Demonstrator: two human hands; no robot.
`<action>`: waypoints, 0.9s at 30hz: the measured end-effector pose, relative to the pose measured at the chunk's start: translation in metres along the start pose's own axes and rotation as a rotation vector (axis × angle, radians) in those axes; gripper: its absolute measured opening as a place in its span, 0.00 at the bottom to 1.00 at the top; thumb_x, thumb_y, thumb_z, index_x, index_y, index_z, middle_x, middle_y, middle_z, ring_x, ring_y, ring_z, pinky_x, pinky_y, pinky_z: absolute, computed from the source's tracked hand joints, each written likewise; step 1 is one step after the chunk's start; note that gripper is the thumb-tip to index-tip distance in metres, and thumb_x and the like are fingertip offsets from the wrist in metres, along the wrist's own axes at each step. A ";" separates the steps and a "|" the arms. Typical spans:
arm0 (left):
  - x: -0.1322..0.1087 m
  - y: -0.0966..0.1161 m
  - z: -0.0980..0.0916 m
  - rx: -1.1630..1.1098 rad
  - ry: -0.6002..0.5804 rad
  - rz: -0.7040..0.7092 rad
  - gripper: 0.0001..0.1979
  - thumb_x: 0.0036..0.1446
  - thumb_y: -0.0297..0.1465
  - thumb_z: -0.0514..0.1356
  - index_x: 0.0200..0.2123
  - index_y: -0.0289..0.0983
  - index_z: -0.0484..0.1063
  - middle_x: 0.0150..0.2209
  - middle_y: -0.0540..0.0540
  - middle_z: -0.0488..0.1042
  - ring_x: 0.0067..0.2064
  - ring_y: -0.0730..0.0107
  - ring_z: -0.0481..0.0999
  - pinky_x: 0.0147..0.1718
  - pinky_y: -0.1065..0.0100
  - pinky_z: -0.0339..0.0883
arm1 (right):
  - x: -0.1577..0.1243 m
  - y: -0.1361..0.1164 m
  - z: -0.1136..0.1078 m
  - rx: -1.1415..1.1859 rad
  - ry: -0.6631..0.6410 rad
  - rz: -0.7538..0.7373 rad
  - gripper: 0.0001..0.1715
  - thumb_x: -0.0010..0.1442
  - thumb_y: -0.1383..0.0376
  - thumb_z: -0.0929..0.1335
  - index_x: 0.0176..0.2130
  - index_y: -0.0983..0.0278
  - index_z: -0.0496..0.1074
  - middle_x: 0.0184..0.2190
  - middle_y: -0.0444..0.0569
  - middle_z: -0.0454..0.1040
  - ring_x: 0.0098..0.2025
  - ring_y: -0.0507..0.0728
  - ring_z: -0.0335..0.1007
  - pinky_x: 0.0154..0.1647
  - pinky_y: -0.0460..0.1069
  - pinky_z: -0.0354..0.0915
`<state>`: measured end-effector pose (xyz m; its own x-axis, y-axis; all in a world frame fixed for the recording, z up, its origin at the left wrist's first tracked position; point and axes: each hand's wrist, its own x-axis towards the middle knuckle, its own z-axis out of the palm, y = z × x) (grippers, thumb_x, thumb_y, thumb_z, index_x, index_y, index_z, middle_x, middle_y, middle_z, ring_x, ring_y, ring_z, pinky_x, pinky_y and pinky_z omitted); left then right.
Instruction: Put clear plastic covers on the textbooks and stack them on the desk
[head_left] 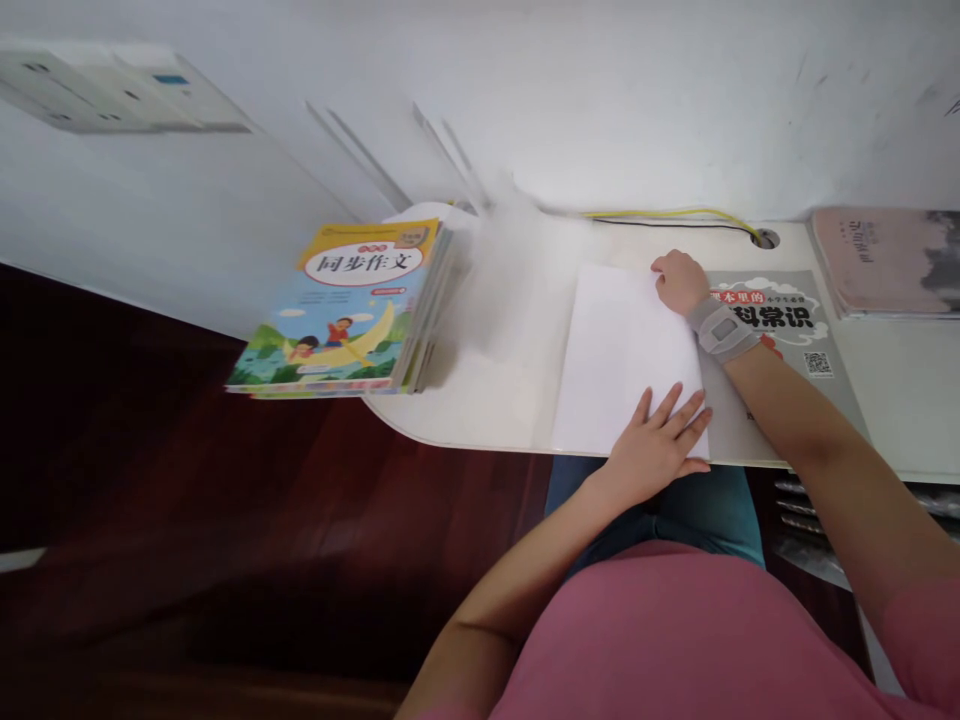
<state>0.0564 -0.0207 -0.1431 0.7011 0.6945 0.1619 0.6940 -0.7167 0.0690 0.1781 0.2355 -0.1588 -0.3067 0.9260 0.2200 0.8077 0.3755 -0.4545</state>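
A blank white sheet of paper (626, 350), seemingly folded, lies on the white desk and partly overlaps a grey book (795, 345) with Chinese lettering. My left hand (664, 440) rests flat with spread fingers on the paper's near right corner. At the far right corner of the paper, my right hand (681, 282) is curled, its fingers closed at the paper's edge. A grey wristband (726, 328) circles my right wrist. The right fingertips are partly hidden beneath the hand.
To the left, a stack of colourful books (349, 310) juts past the rounded end of the desk (480, 400). A pinkish book (885, 262) lies at the far right. Yellow and black cables (675, 214) run along the wall into a hole. A socket panel (120, 92) is on the wall.
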 end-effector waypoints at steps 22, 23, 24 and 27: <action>0.044 -0.010 -0.001 -0.028 -0.094 -0.374 0.37 0.65 0.48 0.41 0.66 0.26 0.48 0.68 0.33 0.48 0.68 0.44 0.46 0.61 0.38 0.44 | -0.076 0.006 -0.036 -0.240 -0.163 -0.232 0.44 0.66 0.48 0.49 0.64 0.81 0.50 0.68 0.67 0.46 0.70 0.65 0.39 0.68 0.60 0.44; 0.044 -0.010 -0.001 -0.025 -0.097 -0.379 0.37 0.65 0.48 0.41 0.66 0.26 0.49 0.68 0.33 0.48 0.68 0.44 0.45 0.61 0.38 0.44 | -0.076 0.005 -0.036 -0.263 -0.169 -0.230 0.43 0.66 0.49 0.49 0.65 0.81 0.50 0.68 0.67 0.45 0.70 0.65 0.39 0.68 0.60 0.44; 0.044 -0.011 0.000 -0.024 -0.097 -0.381 0.37 0.65 0.49 0.41 0.66 0.26 0.49 0.68 0.34 0.48 0.68 0.45 0.45 0.62 0.38 0.44 | -0.076 0.003 -0.036 -0.283 -0.173 -0.227 0.43 0.67 0.49 0.49 0.65 0.80 0.50 0.68 0.66 0.45 0.70 0.64 0.39 0.68 0.60 0.44; 0.042 -0.011 0.000 -0.019 -0.099 -0.397 0.38 0.64 0.50 0.40 0.66 0.27 0.49 0.68 0.34 0.48 0.69 0.45 0.45 0.62 0.38 0.43 | -0.076 0.001 -0.035 -0.323 -0.191 -0.215 0.42 0.66 0.49 0.50 0.65 0.79 0.49 0.68 0.65 0.45 0.70 0.65 0.38 0.67 0.61 0.44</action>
<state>0.0776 0.0164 -0.1374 0.3926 0.9194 0.0239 0.9112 -0.3924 0.1254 0.2194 0.1645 -0.1458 -0.5480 0.8301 0.1027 0.8223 0.5572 -0.1158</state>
